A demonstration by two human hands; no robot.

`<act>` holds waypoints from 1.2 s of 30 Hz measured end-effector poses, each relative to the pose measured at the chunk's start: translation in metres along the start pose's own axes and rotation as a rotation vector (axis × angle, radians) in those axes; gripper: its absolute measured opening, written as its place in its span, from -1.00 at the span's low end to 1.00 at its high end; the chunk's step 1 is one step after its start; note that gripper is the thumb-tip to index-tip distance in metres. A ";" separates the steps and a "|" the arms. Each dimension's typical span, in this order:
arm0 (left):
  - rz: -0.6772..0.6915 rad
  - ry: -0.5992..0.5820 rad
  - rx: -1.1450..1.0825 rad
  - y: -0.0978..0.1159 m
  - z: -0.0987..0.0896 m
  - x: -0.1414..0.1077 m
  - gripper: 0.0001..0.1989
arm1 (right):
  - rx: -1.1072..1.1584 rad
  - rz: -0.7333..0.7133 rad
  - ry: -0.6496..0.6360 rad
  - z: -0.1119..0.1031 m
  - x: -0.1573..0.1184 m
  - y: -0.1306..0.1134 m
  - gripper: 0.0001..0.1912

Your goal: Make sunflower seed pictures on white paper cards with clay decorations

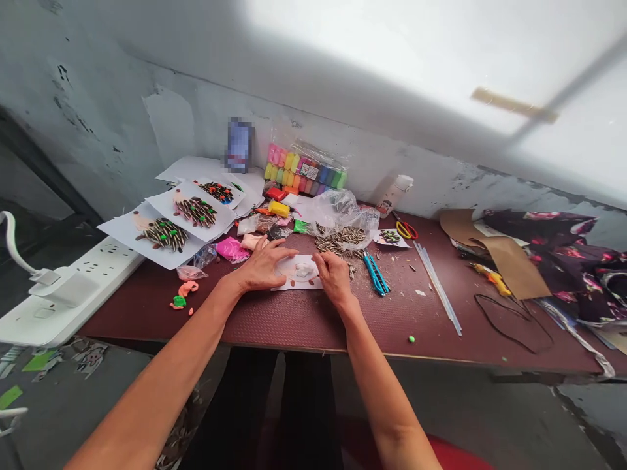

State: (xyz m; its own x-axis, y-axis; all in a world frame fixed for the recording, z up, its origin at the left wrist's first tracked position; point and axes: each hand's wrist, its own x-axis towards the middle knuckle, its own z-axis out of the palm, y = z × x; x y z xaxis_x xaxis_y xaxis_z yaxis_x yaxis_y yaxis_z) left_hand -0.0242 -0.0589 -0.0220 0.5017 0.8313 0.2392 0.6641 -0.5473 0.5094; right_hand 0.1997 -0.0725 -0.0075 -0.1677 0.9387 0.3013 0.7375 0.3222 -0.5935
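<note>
On the table in front of me lies a small white card [294, 284] bearing a whitish lump of clay [304, 270], a pale peach patch and several brown dots. My left hand [261, 266] rests at the card's left edge, fingers apart and thumb touching the paper. At the right edge, my right hand [335, 274] has its fingers curled in with the thumb against them. Whatever sits between those fingertips is hidden. Just behind it spreads a pile of striped sunflower seeds [337, 241], partly under a clear plastic bag [333, 207]. A blue utility knife [376, 274] lies to the right.
Hedgehog pictures covered in seeds [196, 212] are stacked at left, near a white power strip [73, 294]. Coloured clay packs [306, 170] lean on the wall. Rightward are a bottle [394, 194], scissors [406, 228], clear sticks [438, 287] and a yellow glue gun [497, 282].
</note>
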 end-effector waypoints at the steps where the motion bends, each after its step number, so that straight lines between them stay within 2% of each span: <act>1: -0.002 -0.006 0.002 0.000 0.000 0.000 -0.34 | -0.005 0.009 0.015 -0.001 -0.001 0.000 -0.64; 6: -0.002 -0.012 0.002 0.000 0.000 -0.001 -0.37 | 0.057 -0.014 0.049 -0.001 -0.006 -0.002 -0.68; 11: 0.006 -0.001 0.003 0.001 0.001 -0.002 -0.35 | 0.169 0.077 0.101 -0.002 -0.010 -0.005 -0.86; 13: -0.002 -0.005 0.005 0.003 0.000 -0.003 -0.35 | 0.157 0.067 0.115 -0.003 -0.011 -0.007 -0.87; 20: -0.019 -0.074 0.015 0.010 -0.004 -0.006 -0.35 | -0.059 -0.170 0.074 0.005 -0.015 -0.010 -0.84; 30: -0.020 -0.058 0.030 0.011 -0.002 -0.007 -0.33 | -0.342 -0.225 -0.004 0.011 -0.014 -0.016 -0.81; 36: -0.030 -0.067 0.035 0.011 -0.002 -0.007 -0.34 | -0.476 -0.301 -0.101 0.006 -0.026 -0.025 -0.73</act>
State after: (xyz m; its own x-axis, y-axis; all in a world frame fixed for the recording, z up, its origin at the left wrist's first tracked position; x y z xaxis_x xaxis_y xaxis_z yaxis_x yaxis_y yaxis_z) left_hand -0.0215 -0.0708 -0.0159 0.5169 0.8395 0.1676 0.6975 -0.5265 0.4860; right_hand 0.1818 -0.1042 -0.0055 -0.4602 0.8287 0.3186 0.8570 0.5083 -0.0843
